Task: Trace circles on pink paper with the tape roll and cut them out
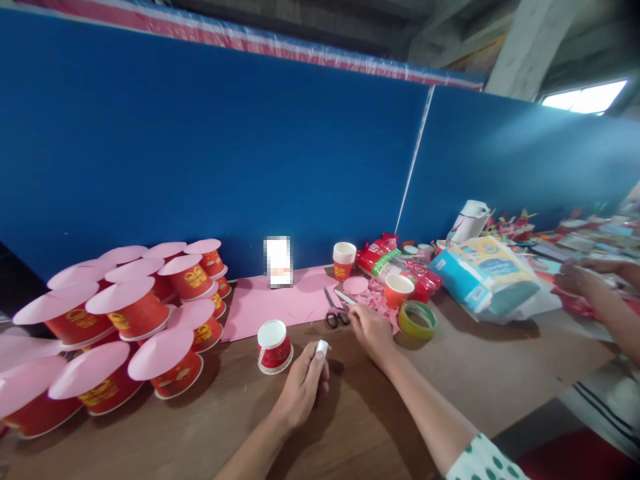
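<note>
My left hand (306, 381) is closed around a small white object (323, 347); only its blocky end shows above the thumb, so its kind is unclear. Just beyond stands an upside-down red paper cup (275, 353) with a white base. My right hand (371, 331) rests lower on the table to the right, its fingers bent together at the near end of a slim white stick-like tool (345, 297). Black-handled scissors (337, 319) lie beside those fingertips. Pink paper scraps (379, 301) and a roll of yellow-green tape (418, 321) are close by.
Red cups topped with pink paper discs (161, 352) crowd the left. Pink sheets (280, 305) lie ahead, beneath a blurred white upright object (279, 262). Stacked cups (343, 259), an orange cup (399, 291), and plastic packs (487, 277) stand right. Another person's hands (580, 277) are far right.
</note>
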A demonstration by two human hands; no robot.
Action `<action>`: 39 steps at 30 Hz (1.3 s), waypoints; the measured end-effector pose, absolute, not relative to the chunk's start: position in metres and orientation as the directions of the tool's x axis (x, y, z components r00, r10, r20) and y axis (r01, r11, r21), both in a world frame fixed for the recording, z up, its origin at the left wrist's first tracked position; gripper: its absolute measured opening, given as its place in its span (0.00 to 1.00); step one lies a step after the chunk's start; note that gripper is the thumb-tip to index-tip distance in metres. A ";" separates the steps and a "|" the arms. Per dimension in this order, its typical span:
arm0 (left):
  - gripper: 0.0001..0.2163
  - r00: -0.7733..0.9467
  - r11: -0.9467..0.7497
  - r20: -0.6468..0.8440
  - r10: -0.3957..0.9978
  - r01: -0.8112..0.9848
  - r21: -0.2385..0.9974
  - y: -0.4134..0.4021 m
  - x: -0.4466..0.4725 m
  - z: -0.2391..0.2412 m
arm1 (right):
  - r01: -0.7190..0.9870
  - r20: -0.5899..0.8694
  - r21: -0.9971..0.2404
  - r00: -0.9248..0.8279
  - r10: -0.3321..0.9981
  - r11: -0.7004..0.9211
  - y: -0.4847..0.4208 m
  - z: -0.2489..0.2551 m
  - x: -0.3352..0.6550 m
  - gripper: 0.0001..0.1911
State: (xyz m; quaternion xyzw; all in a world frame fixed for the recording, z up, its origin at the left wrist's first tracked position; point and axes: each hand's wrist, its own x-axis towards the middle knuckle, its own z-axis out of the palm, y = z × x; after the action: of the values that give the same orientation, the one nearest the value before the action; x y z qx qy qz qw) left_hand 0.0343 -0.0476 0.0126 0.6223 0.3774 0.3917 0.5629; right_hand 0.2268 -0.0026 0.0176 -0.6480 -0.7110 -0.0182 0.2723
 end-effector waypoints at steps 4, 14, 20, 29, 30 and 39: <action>0.17 0.410 -0.076 0.051 0.911 0.044 0.996 -0.048 0.034 0.013 | 0.971 0.428 -0.234 0.153 0.891 -0.054 0.004 0.015 0.247 0.09; 0.17 0.443 -0.025 0.028 0.896 -0.012 1.000 -0.045 0.033 0.010 | 0.955 0.446 -0.288 0.200 0.872 -0.072 0.000 0.014 0.251 0.13; 0.17 0.400 -0.041 0.013 0.916 0.062 0.997 -0.041 0.035 0.007 | 0.760 0.338 -0.624 0.052 0.940 0.182 -0.007 0.031 0.227 0.10; 0.16 0.393 -0.008 0.042 0.919 -0.088 0.996 -0.042 0.034 0.005 | 0.880 0.191 -0.408 -0.178 0.965 0.243 0.050 0.052 0.165 0.11; 0.16 0.395 -0.003 0.041 0.918 -0.096 0.995 -0.042 0.033 0.005 | 0.886 0.185 -0.394 -0.185 0.965 0.245 0.058 0.050 0.158 0.12; 0.19 0.379 0.029 0.003 0.925 -0.080 0.996 -0.044 0.033 0.013 | 0.925 0.062 -0.305 -0.217 0.974 0.225 0.086 0.025 0.133 0.10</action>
State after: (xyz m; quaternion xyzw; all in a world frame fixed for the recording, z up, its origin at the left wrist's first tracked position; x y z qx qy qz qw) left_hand 0.0330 -0.0435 0.0133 0.5624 0.3760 0.4113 0.6109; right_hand 0.1335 0.0862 0.0246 -0.6141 -0.7734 0.1015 0.1204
